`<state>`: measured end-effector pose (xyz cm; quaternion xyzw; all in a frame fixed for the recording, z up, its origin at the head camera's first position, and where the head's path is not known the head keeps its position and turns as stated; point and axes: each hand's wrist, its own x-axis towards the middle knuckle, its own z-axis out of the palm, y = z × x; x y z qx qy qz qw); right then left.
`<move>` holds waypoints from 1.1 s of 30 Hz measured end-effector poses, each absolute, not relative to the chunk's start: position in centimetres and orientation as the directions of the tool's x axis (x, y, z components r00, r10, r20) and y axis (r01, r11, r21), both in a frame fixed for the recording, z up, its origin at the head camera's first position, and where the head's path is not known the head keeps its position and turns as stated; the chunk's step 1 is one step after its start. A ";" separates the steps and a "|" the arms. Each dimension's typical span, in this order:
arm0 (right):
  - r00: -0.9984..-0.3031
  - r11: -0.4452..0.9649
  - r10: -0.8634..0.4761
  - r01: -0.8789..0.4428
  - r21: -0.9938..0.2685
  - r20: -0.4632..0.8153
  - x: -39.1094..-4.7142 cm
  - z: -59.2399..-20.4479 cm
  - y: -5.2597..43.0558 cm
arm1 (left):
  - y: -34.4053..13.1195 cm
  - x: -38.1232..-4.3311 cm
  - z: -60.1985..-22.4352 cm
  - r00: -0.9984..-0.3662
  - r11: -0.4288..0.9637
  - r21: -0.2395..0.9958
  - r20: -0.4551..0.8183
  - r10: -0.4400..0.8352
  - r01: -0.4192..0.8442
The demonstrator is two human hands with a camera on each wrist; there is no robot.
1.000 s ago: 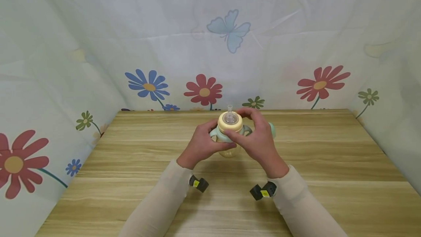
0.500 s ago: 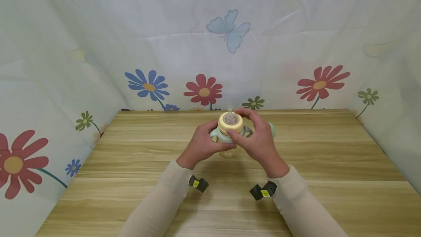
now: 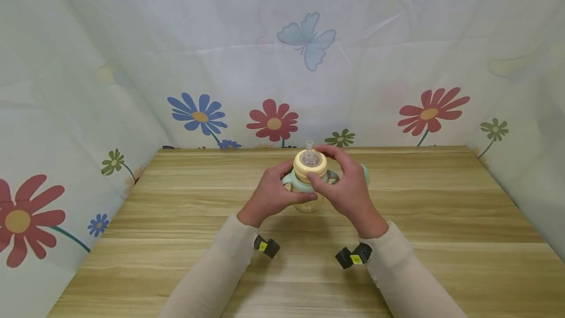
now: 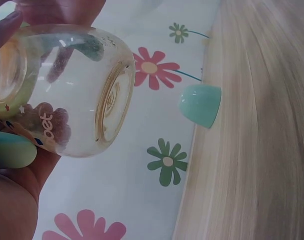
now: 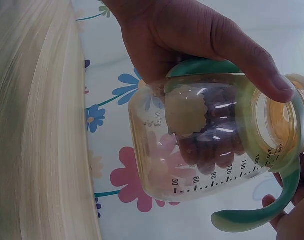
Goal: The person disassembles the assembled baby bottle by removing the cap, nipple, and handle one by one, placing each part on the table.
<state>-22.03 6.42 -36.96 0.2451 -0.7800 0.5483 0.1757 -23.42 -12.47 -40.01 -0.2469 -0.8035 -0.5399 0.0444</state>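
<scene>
A clear amber-tinted baby bottle (image 3: 308, 206) with mint-green handles (image 5: 251, 220) is held upright over the middle of the table. On top are a yellow screw collar (image 3: 304, 172) and a clear spout (image 3: 310, 147). My left hand (image 3: 270, 191) grips the bottle around its body below the collar, its fingers visible through the plastic in the right wrist view. The right hand (image 3: 350, 189) pinches the collar, thumb at the front and fingers at the back. In both wrist views the bottle's base is apart from the tabletop.
A mint-green dome cap (image 4: 200, 106) stands on the wooden table (image 3: 441, 210) behind my right hand, partly hidden in the head view. A white curtain (image 3: 375, 38) printed with flowers and a butterfly hangs along the back and sides.
My right thumb has shifted slightly to the right along the collar's front. The bottle and left hand stay almost in place; the cap has not moved.
</scene>
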 end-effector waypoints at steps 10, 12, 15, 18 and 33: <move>-0.814 0.265 -0.172 -0.581 -0.769 0.555 -22.2 -37.1 6.5 | -12.7 -23.6 -40.1 -0.870 0.314 0.830 0.352 0.344 0.460; -0.814 0.262 -0.164 -0.581 -0.771 0.558 -22.2 -37.2 6.6 | -12.7 -23.6 -40.1 -0.871 0.320 0.827 0.356 0.339 0.463; -0.812 0.252 -0.150 -0.583 -0.772 0.564 -22.5 -37.3 6.6 | -12.8 -23.7 -40.2 -0.874 0.333 0.822 0.358 0.329 0.462; -0.810 0.238 -0.139 -0.586 -0.775 0.570 -22.6 -37.4 6.7 | -12.9 -23.8 -40.2 -0.879 0.347 0.819 0.357 0.317 0.458; -0.812 0.216 -0.100 -0.582 -0.784 0.575 -23.4 -37.7 7.2 | -13.3 -24.2 -40.5 -0.895 0.362 0.824 0.355 0.269 0.436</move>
